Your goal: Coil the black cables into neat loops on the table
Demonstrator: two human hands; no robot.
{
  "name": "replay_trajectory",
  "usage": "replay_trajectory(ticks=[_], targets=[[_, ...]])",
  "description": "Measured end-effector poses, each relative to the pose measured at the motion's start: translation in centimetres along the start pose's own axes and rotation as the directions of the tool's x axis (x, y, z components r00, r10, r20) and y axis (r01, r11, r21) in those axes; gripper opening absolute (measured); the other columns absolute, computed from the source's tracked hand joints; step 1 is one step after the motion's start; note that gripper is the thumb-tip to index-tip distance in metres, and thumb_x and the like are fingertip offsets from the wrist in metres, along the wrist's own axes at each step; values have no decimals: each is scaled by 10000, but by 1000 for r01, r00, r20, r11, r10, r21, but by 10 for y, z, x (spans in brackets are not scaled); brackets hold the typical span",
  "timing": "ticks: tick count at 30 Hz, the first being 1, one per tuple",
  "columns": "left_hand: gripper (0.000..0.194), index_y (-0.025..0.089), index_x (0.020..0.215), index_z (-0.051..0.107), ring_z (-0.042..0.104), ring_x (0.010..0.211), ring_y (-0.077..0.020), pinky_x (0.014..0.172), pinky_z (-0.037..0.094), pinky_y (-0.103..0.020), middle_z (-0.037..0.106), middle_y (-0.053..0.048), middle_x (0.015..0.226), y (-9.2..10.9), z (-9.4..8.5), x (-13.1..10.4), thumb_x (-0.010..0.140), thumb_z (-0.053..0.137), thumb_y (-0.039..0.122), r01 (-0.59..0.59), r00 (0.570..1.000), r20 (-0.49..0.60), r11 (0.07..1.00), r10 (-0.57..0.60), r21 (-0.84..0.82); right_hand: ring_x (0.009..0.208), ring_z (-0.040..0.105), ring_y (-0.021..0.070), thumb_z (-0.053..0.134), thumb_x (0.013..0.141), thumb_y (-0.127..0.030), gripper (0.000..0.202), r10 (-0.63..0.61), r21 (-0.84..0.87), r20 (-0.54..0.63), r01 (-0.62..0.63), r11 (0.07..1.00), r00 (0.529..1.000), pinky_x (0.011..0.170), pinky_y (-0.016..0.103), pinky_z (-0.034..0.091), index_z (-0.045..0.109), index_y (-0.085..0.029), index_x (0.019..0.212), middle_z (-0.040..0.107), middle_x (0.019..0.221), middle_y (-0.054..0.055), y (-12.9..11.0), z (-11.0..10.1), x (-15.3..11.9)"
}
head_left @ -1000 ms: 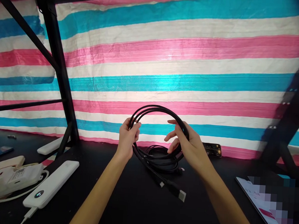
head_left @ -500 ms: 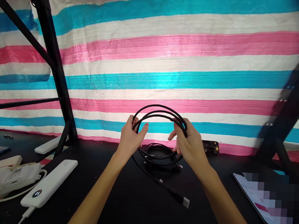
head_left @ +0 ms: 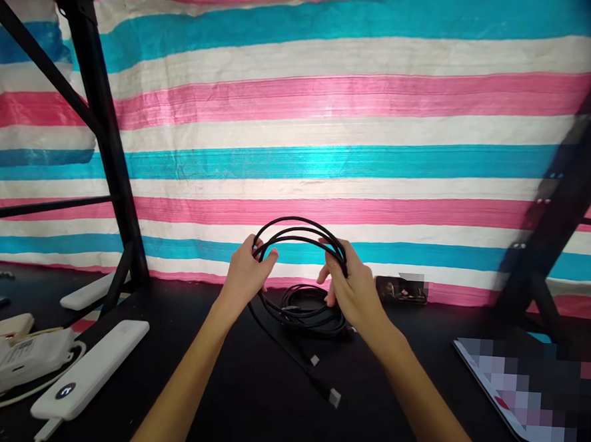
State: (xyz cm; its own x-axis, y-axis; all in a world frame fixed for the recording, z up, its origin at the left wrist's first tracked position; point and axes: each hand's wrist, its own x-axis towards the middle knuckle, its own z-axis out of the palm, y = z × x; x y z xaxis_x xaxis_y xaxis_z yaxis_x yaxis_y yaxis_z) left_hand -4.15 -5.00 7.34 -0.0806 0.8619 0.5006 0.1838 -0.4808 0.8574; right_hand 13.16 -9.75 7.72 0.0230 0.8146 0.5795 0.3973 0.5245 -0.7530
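Observation:
Several loops of black cable point(head_left: 295, 230) are held up between my two hands above the black table point(head_left: 263, 419). My left hand point(head_left: 246, 271) is closed on the left side of the loops, its thumb pointing up. On the right side, my right hand point(head_left: 355, 278) grips the same loops, fingers curled below. A loose end with a silver connector point(head_left: 334, 397) hangs down in front. Behind and beneath the held loops, a second black coil point(head_left: 313, 329) lies on the table, with a small light tip point(head_left: 314, 360) near it.
White power banks point(head_left: 93, 369) point(head_left: 88, 291) and a white adapter with cable point(head_left: 21, 357) lie at the left. A dark device point(head_left: 401, 289) is at the back, a phone-like device point(head_left: 500, 393) at the right. Black frame posts point(head_left: 105, 136) stand before a striped sheet point(head_left: 333, 103).
Both hands and the held loops have shifted slightly left and down in view. The hanging connector has swung left. Both hands keep their hold.

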Motion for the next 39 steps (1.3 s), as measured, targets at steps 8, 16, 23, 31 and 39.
replay_trajectory(ticks=[8,16,23,31,39], targets=[[339,203,637,368,202,304,-18,308,172,-153,237,120,411,23,-27,3,658,700,271,176,969,212,961,-130,-214,547,601,155,283,935,-392,340,30,-327,54,-11,945,998,517,241,379,488,-202,1129,639,674,15,11,10,1],[381,175,582,363,163,316,8,324,112,-128,236,109,400,33,-51,-2,682,717,274,298,870,479,898,-115,-325,446,555,156,231,947,-425,461,135,-522,106,-61,851,985,487,239,329,617,-176,987,551,502,10,9,16,-1],[283,140,549,442,230,278,14,267,139,-135,357,77,458,33,-42,4,695,667,232,419,899,350,755,-264,-505,450,522,136,286,945,-377,375,24,-516,61,11,856,998,483,234,291,618,-204,964,561,551,-1,5,8,1],[312,154,531,411,219,280,0,264,103,-132,273,89,417,31,-24,0,729,628,260,360,930,250,796,-269,-487,408,388,129,277,948,-376,377,-76,-559,-5,60,827,997,471,251,196,610,-208,893,418,466,-34,7,3,2],[339,170,539,368,216,276,-6,247,115,-150,286,92,432,24,-36,9,682,671,222,405,914,263,722,-309,-560,412,394,111,270,946,-394,403,-63,-472,22,66,879,998,469,245,216,612,-199,859,448,480,-30,0,13,-5]])
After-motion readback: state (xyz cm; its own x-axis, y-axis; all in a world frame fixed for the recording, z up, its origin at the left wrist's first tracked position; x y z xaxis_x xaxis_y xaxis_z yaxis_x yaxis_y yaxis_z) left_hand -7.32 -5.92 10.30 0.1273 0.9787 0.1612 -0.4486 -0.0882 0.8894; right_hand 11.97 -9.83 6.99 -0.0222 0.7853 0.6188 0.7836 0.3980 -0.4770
